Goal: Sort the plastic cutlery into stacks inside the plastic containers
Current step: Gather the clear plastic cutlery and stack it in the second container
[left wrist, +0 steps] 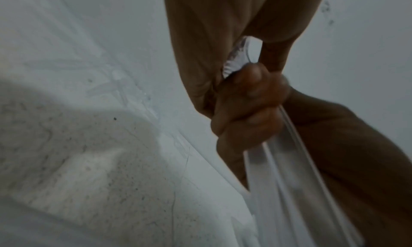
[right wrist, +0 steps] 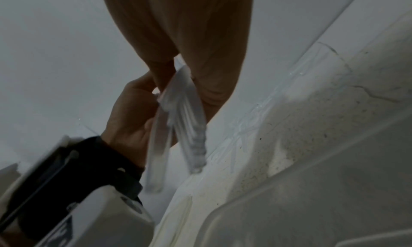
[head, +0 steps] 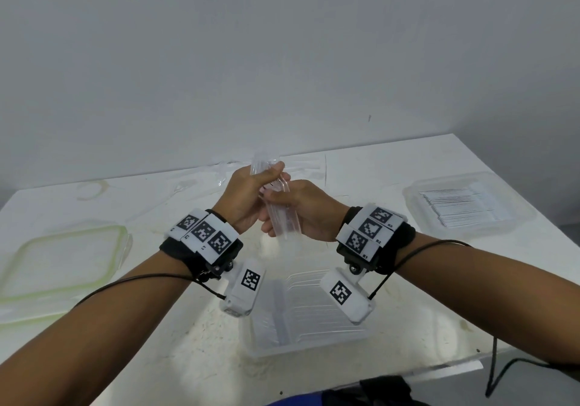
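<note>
Clear cutlery bundle (head: 276, 198) gripped by both hands; near container (head: 314, 339) and right container (head: 414, 196) hold stacks.

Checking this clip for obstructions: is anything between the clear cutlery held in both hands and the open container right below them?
Nothing visible blocks it. The bundle of clear cutlery, gripped by the left hand and right hand, is held above the near container, which is open and already holds cutlery. Only the wrist cameras hang between.

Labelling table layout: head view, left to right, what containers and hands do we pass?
Green-rimmed container → left hand → bundle of clear cutlery, gripped by both hands → right hand → clear container holding a white stack.
</note>
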A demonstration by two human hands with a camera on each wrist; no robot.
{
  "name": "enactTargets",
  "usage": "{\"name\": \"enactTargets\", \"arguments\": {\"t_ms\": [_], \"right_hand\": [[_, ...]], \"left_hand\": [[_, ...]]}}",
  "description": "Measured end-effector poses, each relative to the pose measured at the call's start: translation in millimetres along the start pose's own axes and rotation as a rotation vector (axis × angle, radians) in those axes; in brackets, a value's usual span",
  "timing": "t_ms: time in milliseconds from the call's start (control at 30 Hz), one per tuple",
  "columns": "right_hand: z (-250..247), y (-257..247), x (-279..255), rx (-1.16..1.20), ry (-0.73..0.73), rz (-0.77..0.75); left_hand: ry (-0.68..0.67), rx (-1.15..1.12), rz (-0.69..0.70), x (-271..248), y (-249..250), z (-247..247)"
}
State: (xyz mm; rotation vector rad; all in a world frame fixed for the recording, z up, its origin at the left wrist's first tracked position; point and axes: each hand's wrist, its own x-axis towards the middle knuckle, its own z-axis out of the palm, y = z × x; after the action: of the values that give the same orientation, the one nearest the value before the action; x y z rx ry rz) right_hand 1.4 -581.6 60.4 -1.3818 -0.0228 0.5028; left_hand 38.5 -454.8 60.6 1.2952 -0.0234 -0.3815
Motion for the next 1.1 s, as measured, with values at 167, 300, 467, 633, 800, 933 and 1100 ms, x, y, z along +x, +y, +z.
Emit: {"name": "enactTargets", "arguments": {"t_ms": [167,300,467,633,800,933,1100], "right_hand": [[5,3,3,-0.173,0.045,-0.086],[7,1,1,-0.003,-0.040,-0.012],[3,1,1,0.044,-0.102,-0.015],[0,3,-1,0.097,-0.204,0.067],[-3,8,-2,0.005,-0.226,0.071],[-4,11,-2,0.049,-0.235,0.080],[-6,8,-1,0.046,-0.226,0.084]], "left_hand": [[0.166,0.056,0.130,0,-2,5],[0.111,0.067,0.093,0,-2,3],[0.129,0.047,0.102,2,-2,3],[0.224,0.273,0.171,7,-7,3],[0.239,0.389,0.214,8,-10,1],[0.214,0.304,0.151,4,-7,4],[0.157,0.227,0.165,0,-4,2]]}}
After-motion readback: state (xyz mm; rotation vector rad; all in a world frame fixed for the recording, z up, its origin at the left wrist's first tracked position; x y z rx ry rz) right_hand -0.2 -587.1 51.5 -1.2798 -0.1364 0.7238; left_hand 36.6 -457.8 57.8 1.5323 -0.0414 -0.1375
